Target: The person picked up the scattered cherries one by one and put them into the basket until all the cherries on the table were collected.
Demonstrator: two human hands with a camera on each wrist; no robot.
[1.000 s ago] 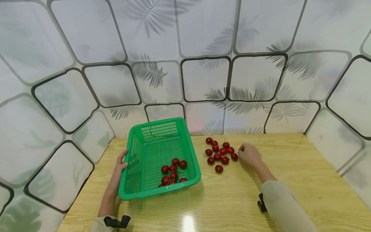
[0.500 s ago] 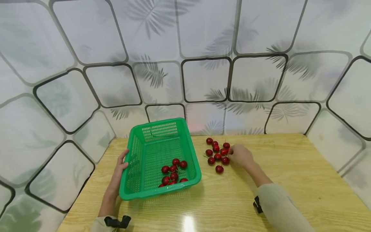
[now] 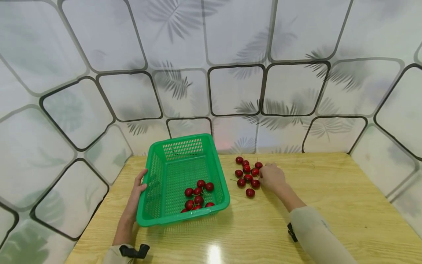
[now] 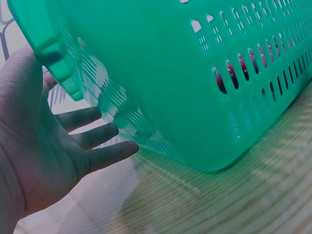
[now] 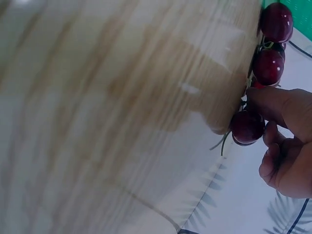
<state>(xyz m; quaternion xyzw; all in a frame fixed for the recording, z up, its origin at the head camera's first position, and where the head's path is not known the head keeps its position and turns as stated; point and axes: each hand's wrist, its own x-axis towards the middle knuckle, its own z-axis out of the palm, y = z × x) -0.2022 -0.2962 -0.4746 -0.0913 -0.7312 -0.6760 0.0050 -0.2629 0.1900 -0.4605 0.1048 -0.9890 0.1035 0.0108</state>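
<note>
Head view — one basket (image 3: 178, 172), ten loose cherries (image 3: 248, 178) showing.

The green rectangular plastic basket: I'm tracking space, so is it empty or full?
Partly filled: round red cherries lie in the near end of the basket, bare mesh beyond.

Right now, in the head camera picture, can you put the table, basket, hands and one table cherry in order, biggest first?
1. Table
2. Green basket
3. Left hand and right hand: too alike to rank
4. Front table cherry
</note>
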